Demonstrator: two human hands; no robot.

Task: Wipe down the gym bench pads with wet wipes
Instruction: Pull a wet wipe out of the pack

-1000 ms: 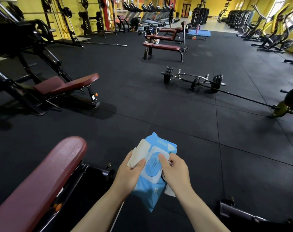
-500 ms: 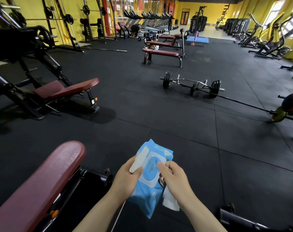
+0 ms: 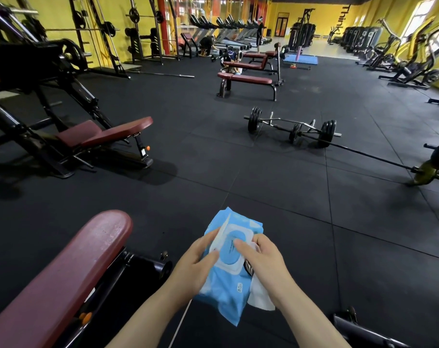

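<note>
low in the head view, a person's left hand (image 3: pixel 197 266) grips the side of a blue wet wipes pack (image 3: pixel 229 275) held above the black rubber floor (image 3: pixel 263 177), while the right hand (image 3: pixel 264 259) presses its thumb on the pack's blue lid (image 3: pixel 229 249) and clutches a white wipe (image 3: pixel 261 295); a maroon bench pad (image 3: pixel 70 275) lies just left

A: The near bench pad (image 3: pixel 62 280) runs off the lower left edge; the white wipe (image 3: pixel 261 295) lies mostly behind the right hand (image 3: pixel 266 262).

B: The pack (image 3: pixel 228 285) print is too blurred to read.
</note>
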